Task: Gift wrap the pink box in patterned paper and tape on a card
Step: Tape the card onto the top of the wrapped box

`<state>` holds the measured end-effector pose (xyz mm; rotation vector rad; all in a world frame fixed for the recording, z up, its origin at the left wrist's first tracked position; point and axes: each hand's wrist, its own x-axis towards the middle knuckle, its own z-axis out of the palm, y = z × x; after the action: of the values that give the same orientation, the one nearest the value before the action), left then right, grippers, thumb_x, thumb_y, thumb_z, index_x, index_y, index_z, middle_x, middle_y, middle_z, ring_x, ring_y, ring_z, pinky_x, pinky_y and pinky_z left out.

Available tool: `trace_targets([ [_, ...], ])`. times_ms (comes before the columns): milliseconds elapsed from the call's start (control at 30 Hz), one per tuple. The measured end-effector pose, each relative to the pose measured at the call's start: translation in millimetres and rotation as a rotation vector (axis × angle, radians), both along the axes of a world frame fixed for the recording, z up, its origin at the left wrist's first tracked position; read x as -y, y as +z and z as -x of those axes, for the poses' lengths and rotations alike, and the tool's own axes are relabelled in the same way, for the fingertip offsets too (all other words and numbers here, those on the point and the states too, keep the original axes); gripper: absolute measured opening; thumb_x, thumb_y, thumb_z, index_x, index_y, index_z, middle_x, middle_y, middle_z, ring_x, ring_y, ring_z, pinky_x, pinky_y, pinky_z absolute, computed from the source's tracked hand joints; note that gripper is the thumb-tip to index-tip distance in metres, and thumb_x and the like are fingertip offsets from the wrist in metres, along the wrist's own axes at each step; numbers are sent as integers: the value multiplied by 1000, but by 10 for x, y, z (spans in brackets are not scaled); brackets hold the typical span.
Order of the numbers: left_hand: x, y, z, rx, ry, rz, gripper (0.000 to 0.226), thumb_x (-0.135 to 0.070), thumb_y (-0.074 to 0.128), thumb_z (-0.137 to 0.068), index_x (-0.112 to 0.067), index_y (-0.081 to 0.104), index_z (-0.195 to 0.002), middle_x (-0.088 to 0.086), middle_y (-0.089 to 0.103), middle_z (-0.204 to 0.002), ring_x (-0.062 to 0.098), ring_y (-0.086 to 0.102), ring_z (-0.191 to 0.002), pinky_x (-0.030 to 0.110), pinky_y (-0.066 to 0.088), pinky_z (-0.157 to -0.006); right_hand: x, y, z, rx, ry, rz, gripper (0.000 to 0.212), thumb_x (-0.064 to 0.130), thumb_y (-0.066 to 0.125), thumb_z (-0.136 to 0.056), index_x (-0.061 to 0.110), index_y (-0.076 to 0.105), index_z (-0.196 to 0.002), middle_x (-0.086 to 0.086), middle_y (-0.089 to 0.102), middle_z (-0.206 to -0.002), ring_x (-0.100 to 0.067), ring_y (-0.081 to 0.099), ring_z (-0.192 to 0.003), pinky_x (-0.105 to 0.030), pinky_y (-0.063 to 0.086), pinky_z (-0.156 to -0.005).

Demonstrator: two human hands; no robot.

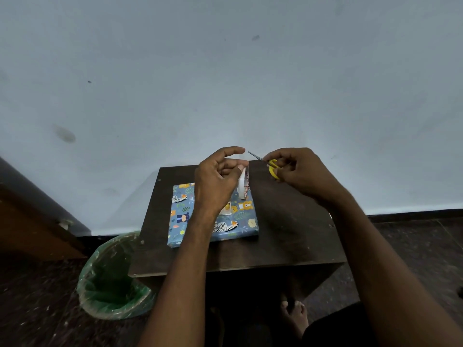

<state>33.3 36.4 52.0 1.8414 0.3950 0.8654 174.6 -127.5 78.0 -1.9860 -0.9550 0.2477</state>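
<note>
From the head view, the flat rectangular box wrapped in blue animal-print paper (213, 216) lies on the left half of the small dark wooden table (288, 221), near its back edge. It looks light and stiff, with glossy paper that may slide under a fingertip; it is best steadied by pressing flat on top or gripping its long edges.

The left hand (218, 179) is raised over the box, fingers curled, pinching a white roll of tape (243, 182) that hangs edge-on. The right hand (298, 169) grips small yellow-handled scissors (271, 166), the blades pointing towards the left fingertips. A small pale piece on the box (226, 210), partly hidden by the left wrist, may be the card, though I cannot be sure.

Counted: one wrapped box, one tape roll, one pair of scissors, one table, and one green plastic-lined bin (112, 279) on the floor at the left.
</note>
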Motion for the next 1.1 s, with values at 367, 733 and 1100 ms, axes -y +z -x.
trace_targets([
  [367, -16, -3, -8, -7, -33, -66, 35, 2, 71, -96, -18, 75, -124, -3, 83, -99, 8, 79, -93, 25, 62, -83, 5, 130, 66, -18, 102, 84, 38, 11, 80, -81, 29, 80, -114, 13, 77, -77, -13, 75, -95, -36, 57, -93],
  [733, -15, -5, -17, -2, -25, -125, 32, -1, 73, -96, -19, 77, -122, -3, 82, -95, 6, 78, -90, 22, 60, -78, -41, 126, 56, 143, 67, 93, 35, 8, 79, -82, 26, 82, -111, 29, 63, -63, 14, 59, -64, -4, 38, -59],
  [1100, -3, 5, -10, 3, -8, -97, 45, -2, 73, -95, -22, 70, -135, -5, 81, -93, 6, 77, -86, 24, 61, -82, -60, 148, 37, 192, 37, 163, 29, 14, 80, -85, 32, 81, -108, 16, 66, -76, 1, 59, -69, -16, 39, -62],
])
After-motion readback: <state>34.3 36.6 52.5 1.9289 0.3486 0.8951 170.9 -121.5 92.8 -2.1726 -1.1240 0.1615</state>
